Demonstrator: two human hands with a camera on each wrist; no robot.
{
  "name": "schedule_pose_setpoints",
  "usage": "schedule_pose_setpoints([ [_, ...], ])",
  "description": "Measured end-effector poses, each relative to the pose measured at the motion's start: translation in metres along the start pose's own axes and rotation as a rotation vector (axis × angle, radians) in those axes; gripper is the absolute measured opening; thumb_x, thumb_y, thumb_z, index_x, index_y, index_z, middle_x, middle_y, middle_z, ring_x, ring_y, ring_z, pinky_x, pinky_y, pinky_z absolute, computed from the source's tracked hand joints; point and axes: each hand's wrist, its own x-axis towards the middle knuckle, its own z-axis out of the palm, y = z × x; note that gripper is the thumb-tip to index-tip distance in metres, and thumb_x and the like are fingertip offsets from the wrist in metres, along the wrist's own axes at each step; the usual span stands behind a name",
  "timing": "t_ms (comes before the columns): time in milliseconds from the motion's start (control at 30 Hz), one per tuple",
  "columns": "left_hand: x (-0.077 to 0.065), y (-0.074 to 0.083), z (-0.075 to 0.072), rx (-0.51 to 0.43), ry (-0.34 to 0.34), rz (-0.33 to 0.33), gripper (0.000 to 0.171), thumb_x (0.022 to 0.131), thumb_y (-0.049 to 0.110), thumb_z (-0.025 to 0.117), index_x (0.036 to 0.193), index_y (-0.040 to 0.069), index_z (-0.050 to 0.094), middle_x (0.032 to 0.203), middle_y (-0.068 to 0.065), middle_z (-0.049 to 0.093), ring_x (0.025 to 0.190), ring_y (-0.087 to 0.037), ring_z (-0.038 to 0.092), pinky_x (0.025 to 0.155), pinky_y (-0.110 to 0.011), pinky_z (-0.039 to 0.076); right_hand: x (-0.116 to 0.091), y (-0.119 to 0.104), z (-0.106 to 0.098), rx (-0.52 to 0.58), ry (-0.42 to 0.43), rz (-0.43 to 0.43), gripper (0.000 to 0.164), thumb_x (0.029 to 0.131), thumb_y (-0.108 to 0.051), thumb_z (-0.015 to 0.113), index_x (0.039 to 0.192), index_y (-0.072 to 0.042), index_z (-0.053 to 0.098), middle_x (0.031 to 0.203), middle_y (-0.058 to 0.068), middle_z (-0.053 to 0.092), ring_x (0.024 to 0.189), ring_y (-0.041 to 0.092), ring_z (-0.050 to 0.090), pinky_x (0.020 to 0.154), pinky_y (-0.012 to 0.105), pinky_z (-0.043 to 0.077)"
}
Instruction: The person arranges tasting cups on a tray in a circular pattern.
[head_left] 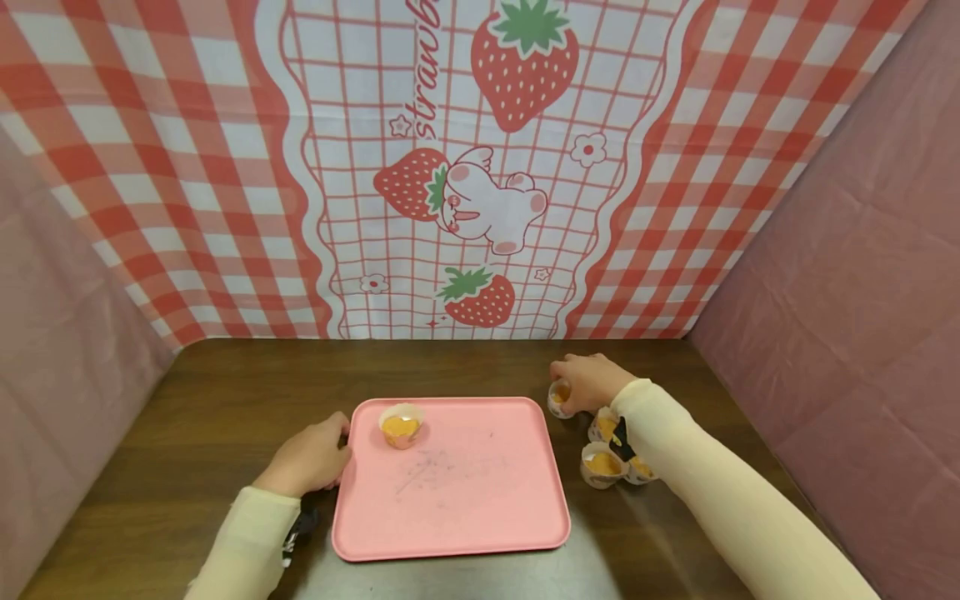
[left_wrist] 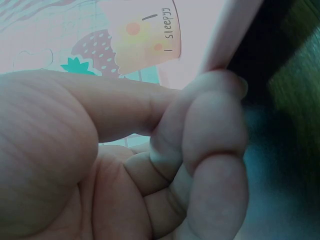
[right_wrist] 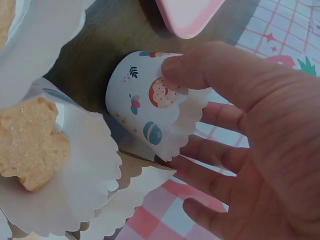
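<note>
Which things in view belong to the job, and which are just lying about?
Likely the job: pink tray, left hand at its edge; tray cup; gripped cup in right hand; clustered cups.

Just around: table, strawberry cloth, pink side cloth.

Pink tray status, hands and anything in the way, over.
Left hand grips pink tray at left edge. Right hand holds paper cup, right of tray. Filled cup on tray. Possibly in the way: other cups clustered near right hand.
</note>
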Motion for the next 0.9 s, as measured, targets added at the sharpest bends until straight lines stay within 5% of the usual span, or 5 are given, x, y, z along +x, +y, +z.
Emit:
schedule_pose_setpoints([
  [333,0.001,0.0,0.001,0.013,-0.001,-0.007,0.021,0.098,0.014,0.058,0.115,0.002,0.058,0.067,-0.004,0.057,0.056,-0.018,0.055,0.057,-0.034,0.042,-0.009,0.001,-0.002,0.06,0.118,-0.001,0.043,0.086,-0.031,0.082,0.121,-0.012,0.066,0.108,0.005,0.063,0.094,0.022,0.063,0.102,0.06,0.042],
  [900,0.0,0.002,0.0,0.007,-0.003,0.012,0.021,0.098,0.014,0.057,0.115,0.002,0.058,0.063,-0.002,0.057,0.054,-0.017,0.055,0.056,-0.034,0.042,-0.032,-0.01,-0.005,0.073,0.328,-0.036,0.049,0.08,-0.029,0.084,0.122,-0.009,0.067,0.113,0.009,0.065,0.106,0.029,0.063,0.102,0.063,0.041],
])
